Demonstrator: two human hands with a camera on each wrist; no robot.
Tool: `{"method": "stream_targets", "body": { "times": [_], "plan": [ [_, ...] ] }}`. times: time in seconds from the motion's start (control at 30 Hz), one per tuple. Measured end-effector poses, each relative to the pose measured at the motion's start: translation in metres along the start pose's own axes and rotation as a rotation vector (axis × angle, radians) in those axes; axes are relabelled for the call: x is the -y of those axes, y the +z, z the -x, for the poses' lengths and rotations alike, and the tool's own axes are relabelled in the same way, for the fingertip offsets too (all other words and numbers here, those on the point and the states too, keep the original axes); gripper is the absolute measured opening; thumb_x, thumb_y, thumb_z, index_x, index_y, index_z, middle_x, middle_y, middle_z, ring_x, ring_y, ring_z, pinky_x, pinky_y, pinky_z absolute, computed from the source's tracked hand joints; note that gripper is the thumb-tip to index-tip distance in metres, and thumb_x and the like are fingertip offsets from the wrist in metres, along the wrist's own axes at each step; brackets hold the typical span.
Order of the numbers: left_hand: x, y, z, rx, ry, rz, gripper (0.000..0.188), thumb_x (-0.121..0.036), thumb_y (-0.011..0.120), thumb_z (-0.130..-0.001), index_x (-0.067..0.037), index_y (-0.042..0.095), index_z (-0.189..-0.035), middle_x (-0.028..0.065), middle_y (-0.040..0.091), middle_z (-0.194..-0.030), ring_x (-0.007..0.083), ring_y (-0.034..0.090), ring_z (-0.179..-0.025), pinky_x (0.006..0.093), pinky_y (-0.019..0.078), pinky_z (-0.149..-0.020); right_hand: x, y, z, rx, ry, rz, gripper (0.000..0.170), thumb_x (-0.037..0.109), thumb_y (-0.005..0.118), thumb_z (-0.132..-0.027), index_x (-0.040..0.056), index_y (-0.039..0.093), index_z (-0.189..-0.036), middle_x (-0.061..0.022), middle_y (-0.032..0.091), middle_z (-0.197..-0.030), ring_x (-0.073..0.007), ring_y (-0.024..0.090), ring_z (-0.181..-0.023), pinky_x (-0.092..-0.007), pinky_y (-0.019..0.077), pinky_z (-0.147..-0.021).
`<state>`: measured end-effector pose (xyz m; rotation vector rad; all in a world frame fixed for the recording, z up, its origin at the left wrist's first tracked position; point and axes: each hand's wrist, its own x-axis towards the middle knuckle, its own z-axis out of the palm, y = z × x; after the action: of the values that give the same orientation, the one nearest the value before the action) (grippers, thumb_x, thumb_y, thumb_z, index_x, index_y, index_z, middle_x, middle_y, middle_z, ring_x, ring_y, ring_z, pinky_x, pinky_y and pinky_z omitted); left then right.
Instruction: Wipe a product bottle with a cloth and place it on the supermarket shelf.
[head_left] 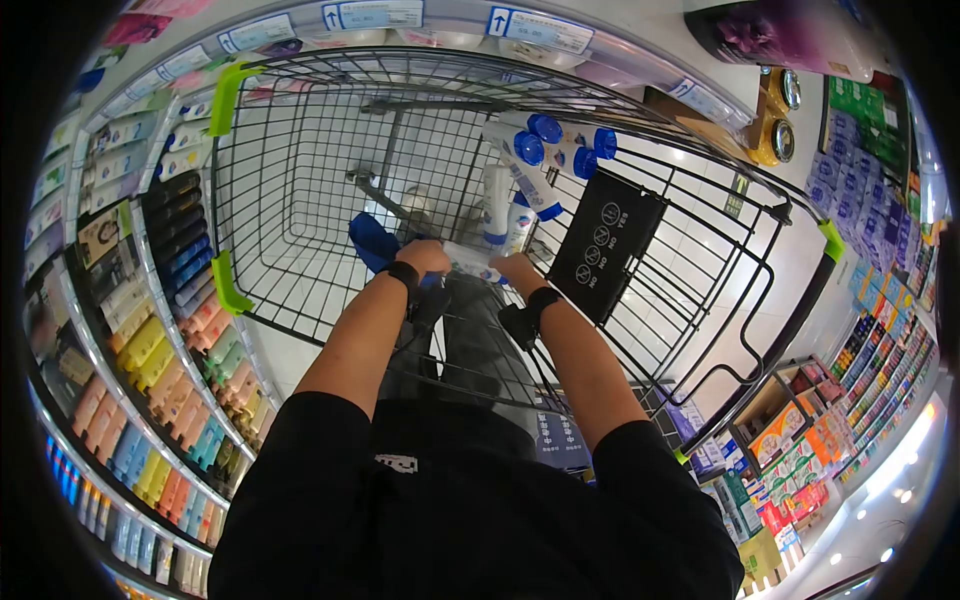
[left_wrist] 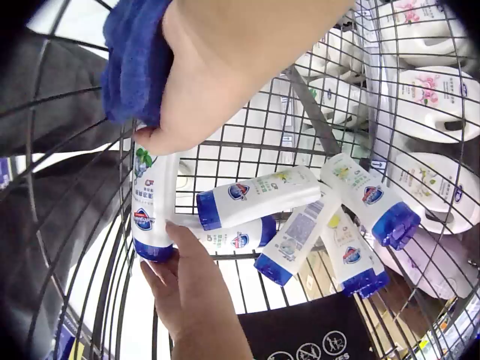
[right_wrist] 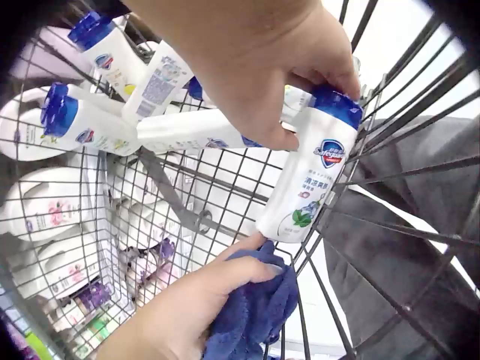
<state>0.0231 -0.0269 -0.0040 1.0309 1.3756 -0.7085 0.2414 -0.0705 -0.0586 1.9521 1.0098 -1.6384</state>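
A white Safeguard body wash bottle with a blue cap lies between my two hands, just inside the shopping cart's near side. My right hand grips it at the cap end, thumb and fingers around the blue cap. With my left hand I hold a bunched blue cloth, and that hand's fingertips are right at the bottle's other end. Several similar white bottles with blue caps lie in a loose heap in the cart, beyond my right hand.
The wire shopping cart surrounds both hands. Its black folding panel sits right of the bottles. Shelves with rows of bottles stand at left, and stacked boxed goods at right. Large white bottles line the shelf beyond the cart.
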Motion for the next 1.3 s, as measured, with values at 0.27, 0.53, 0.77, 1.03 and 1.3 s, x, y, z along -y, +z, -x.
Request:
{"method": "stream_targets", "body": {
  "times": [0.27, 0.53, 0.77, 1.03, 1.3],
  "plan": [
    [0.001, 0.015, -0.032, 0.090, 0.088, 0.018, 0.039, -0.026, 0.064, -0.056, 0.001, 0.065, -0.083, 0.0169, 0.064, -0.083, 0.0270, 0.061, -0.071, 0.0365, 0.0458, -0.060, -0.018, -0.002, 0.012, 0.169, 0.262, -0.603, 0.054, 0.021, 0.068, -0.068, 0.0062, 0.048, -0.117, -0.0134, 0.049, -0.120, -0.0272, 0.046, -0.108, -0.0416, 0.0377, -0.085],
    [-0.006, 0.003, -0.017, 0.167, -0.026, 0.316, 0.036, -0.017, 0.064, -0.055, 0.004, 0.064, -0.085, 0.0106, 0.062, -0.079, 0.0219, 0.059, -0.069, 0.0365, 0.0450, -0.058, 0.010, -0.011, 0.050, 0.155, 0.287, -0.755, 0.021, 0.019, 0.067, -0.073, 0.0062, 0.055, -0.084, -0.0016, 0.047, -0.077, -0.0149, 0.045, -0.063, -0.0275, 0.0411, -0.061],
    [-0.030, -0.025, 0.018, -0.161, 0.216, 0.202, 0.068, -0.015, 0.061, -0.058, 0.000, 0.045, -0.123, 0.0202, 0.061, -0.093, 0.0293, 0.061, -0.083, 0.0375, 0.0481, -0.068, -0.004, 0.006, 0.042, 0.234, 0.001, -0.878, 0.024, 0.022, 0.057, -0.079, 0.0030, 0.053, -0.093, -0.0086, 0.056, -0.087, -0.0203, 0.054, -0.075, -0.0283, 0.0448, -0.066],
    [-0.052, -0.037, 0.120, -0.452, 0.409, 0.065, 0.077, -0.019, 0.063, -0.067, -0.006, 0.021, -0.130, 0.0298, 0.046, -0.110, 0.0428, 0.054, -0.094, 0.0449, 0.0458, -0.081, 0.048, -0.025, 0.106, 0.147, 0.220, -1.713, 0.039, 0.030, 0.048, -0.084, 0.0043, 0.043, -0.112, -0.0117, 0.046, -0.112, -0.0322, 0.046, -0.102, -0.0472, 0.0410, -0.084],
    [-0.035, -0.049, 0.297, -0.634, 0.712, 0.190, 0.083, -0.013, 0.060, -0.073, 0.007, 0.006, -0.132, 0.0328, 0.047, -0.110, 0.0440, 0.053, -0.096, 0.0426, 0.0441, -0.082, 0.135, -0.079, 0.174, 0.045, -0.707, -1.455, 0.030, 0.011, 0.057, -0.082, 0.0032, 0.047, -0.110, -0.0093, 0.052, -0.103, -0.0219, 0.053, -0.096, -0.0378, 0.0441, -0.087]
  ]
}}
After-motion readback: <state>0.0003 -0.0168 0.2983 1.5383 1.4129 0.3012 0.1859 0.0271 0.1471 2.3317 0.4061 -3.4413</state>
